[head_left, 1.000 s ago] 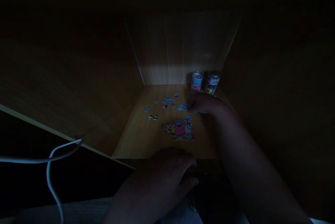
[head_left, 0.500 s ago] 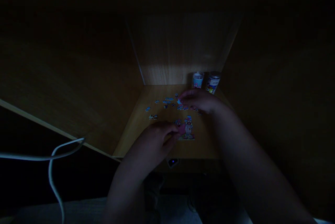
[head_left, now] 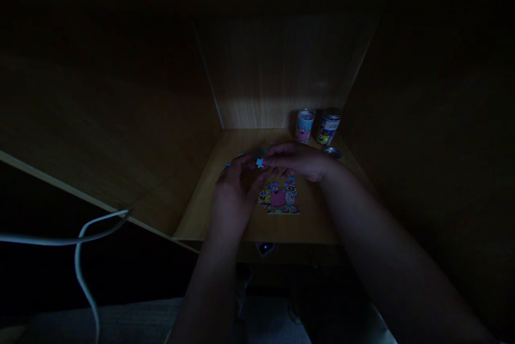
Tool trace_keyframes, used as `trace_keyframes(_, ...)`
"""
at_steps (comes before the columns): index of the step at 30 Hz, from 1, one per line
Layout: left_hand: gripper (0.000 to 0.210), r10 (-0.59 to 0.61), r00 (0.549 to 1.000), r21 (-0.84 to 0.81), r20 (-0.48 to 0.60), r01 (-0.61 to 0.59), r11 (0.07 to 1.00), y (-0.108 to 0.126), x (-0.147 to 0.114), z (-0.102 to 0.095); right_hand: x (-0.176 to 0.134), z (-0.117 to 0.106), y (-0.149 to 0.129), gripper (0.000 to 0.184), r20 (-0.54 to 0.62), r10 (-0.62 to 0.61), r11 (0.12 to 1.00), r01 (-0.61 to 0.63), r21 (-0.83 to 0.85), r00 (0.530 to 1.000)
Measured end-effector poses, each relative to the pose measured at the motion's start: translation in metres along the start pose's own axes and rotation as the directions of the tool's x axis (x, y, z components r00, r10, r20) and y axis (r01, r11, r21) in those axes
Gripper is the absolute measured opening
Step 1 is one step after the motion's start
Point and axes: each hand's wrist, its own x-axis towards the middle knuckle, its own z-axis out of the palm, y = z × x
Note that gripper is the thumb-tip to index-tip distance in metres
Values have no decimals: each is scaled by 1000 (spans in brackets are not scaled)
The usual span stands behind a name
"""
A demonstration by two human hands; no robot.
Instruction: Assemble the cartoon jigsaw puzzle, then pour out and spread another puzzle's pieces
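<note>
Between the thumb and finger of my right hand (head_left: 298, 160) is a small light blue jigsaw piece (head_left: 259, 162), raised over the wooden shelf (head_left: 209, 194). My left hand (head_left: 235, 185) is just left of that piece, fingers curved, thumb and forefinger apart, nothing visible in its grasp. Below both hands lies a joined part of a jigsaw puzzle (head_left: 278, 199) with pink, yellow and white cartoon figures. Loose pieces behind the hands are mostly hidden by the fingers.
A can with a pink cartoon figure (head_left: 304, 126) and a second printed can (head_left: 329, 126) stand at the back right, a round metal lid (head_left: 332, 152) before them. Wooden panels enclose the sides and back. A white cable (head_left: 80, 258) hangs at the left. The light is dim.
My left hand has lifted off the joined puzzle and moved up and left, uncovering its pink and yellow figures. My right hand has brought the blue piece left and slightly nearer.
</note>
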Motion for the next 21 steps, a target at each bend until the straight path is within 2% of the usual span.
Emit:
trace_keyframes(7, 15, 54, 999, -12, -9, -54, 998, 0, 1, 0, 0, 3, -2, 12, 16, 11, 1000, -11, -8, 1000)
trace_keyframes(12, 16, 0, 1000, -154, 16, 3, 988, -3, 2, 0, 2, 2, 1, 12, 60, -33, 999, 33, 3, 998)
trace_keyframes(16, 16, -56, 997, -254, 57, 69, 965, -8, 3, 0, 2, 2, 1, 21, 88, -26, 999, 30, -43, 996)
trace_keyframes(21, 17, -50, 995, -243, 89, 71, 967, -6, 4, -3, 2, 2, 1, 25, 57, -67, 994, 71, -79, 996)
